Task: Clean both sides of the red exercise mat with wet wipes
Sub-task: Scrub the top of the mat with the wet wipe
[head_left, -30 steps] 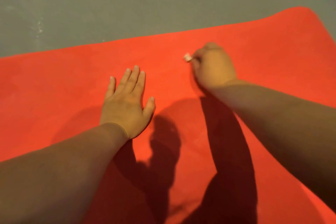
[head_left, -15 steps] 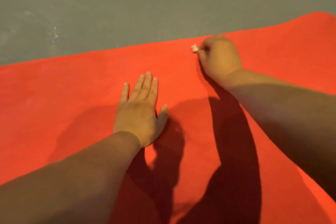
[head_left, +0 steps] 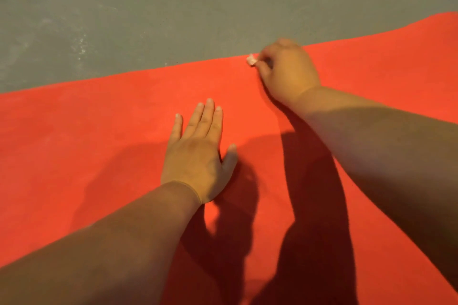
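Grey concrete floor fills the far part of the view. On it the red exercise mat lies flat, spread under both hands and running past them to either side and back toward the person. A small crumpled wet wipe sits right at the mat's far edge, ahead of the left hand and off to its right. Only a pale scrap of it shows, pinched in the curled fingers of the right hand, which seems to press it to the mat. The left hand lies open, fingers straight and palm down on the mat nearer the person, apparently holding the sheet steady. Over the last second the right hand has carried the wipe away from the left hand, out to where mat meets floor, while the left hand has kept its flat brace. That suggests one outward stroke on this face is ending. The wipe looks small for such a surface, so much of this side and the whole underside likely remain to be cleaned.
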The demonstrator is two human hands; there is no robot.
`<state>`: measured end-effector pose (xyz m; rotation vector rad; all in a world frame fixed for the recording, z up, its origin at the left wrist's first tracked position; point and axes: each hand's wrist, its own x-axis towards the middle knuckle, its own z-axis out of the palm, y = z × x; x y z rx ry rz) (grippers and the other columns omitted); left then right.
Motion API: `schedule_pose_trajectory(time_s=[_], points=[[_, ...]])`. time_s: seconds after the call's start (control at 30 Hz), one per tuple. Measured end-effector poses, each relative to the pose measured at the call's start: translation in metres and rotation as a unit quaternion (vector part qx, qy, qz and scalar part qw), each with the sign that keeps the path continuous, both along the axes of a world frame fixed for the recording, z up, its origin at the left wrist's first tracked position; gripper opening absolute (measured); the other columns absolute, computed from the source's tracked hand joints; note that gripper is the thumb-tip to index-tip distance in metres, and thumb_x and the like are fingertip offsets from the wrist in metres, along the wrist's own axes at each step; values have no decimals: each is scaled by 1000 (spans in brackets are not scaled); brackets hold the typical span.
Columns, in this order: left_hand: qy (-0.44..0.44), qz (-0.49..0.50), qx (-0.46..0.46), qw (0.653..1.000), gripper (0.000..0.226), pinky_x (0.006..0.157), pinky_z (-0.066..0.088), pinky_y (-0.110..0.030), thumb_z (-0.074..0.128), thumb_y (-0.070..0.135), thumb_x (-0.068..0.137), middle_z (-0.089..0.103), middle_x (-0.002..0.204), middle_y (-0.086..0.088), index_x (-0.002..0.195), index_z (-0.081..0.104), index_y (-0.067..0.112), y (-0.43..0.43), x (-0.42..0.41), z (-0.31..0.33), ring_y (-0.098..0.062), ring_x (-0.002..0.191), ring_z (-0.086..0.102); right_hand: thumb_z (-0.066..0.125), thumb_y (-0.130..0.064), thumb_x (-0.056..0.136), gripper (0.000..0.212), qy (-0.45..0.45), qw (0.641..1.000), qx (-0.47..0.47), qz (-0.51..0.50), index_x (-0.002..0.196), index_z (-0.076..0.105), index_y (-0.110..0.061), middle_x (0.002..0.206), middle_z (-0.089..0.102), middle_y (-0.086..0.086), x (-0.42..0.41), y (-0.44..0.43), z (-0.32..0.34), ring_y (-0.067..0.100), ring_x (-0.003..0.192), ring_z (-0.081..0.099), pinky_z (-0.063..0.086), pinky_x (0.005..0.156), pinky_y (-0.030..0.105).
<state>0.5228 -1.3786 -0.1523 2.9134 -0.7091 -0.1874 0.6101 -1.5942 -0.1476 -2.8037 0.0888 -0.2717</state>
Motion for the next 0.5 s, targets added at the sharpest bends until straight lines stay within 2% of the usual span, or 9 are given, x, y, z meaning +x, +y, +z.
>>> schedule_pose_trajectory(time_s=[0.07, 0.13, 0.2, 0.3, 0.37, 0.43, 0.5], points=[[3, 2, -1, 1000, 79, 119, 3, -44, 17, 54, 84, 11, 161, -3, 152, 20, 14, 0, 0, 0, -17, 148, 8, 52, -16, 88, 23, 2, 989, 5, -150, 101, 69, -6, 106, 63, 21, 4, -25, -2, 35, 102, 55, 37, 86, 36], [5, 3, -2, 1000, 79, 119, 3, -44, 16, 54, 84, 10, 161, -2, 152, 20, 15, 0, 1, 1, -16, 148, 8, 50, -11, 87, 25, 6, 976, 27, -218, 102, 69, -6, 109, 64, 20, 9, -18, -5, 34, 103, 56, 37, 87, 35], [5, 4, -1, 1000, 79, 119, 3, -45, 18, 54, 84, 11, 161, -3, 152, 21, 14, 1, 1, 1, -17, 148, 8, 49, -9, 86, 25, 0, 986, 41, -160, 100, 70, -6, 106, 64, 19, 9, 18, -6, 34, 101, 57, 37, 86, 35], [14, 2, 0, 1000, 80, 119, 0, -44, 18, 55, 84, 9, 161, -3, 152, 20, 14, -1, 0, 3, -17, 148, 6, 53, -15, 88, 23, 3, 997, 59, 55, 97, 72, -6, 97, 63, 18, 0, 77, -3, 35, 95, 57, 35, 82, 37], [12, 1, -4, 1000, 79, 119, -1, -43, 18, 55, 84, 9, 161, -3, 152, 20, 14, -1, 1, 3, -16, 148, 5, 55, -17, 88, 23, 5, 988, 44, 147, 98, 73, -9, 95, 62, 16, 1, 79, 0, 33, 93, 58, 37, 81, 36], [6, 1, -8, 1000, 78, 118, 0, -43, 20, 54, 85, 11, 161, -3, 152, 22, 14, 0, 1, 2, -17, 148, 8, 54, -18, 89, 25, 3, 992, 17, 122, 102, 73, -11, 95, 62, 17, 10, 49, 2, 34, 94, 58, 37, 80, 37], [-1, -1, -8, 1000, 77, 118, 2, -43, 21, 54, 86, 13, 160, -4, 151, 24, 14, 0, 1, 1, -17, 148, 11, 51, -17, 90, 27, 19, 1000, -13, -9, 107, 71, -9, 100, 63, 21, 15, -6, 0, 37, 98, 57, 37, 81, 37]])
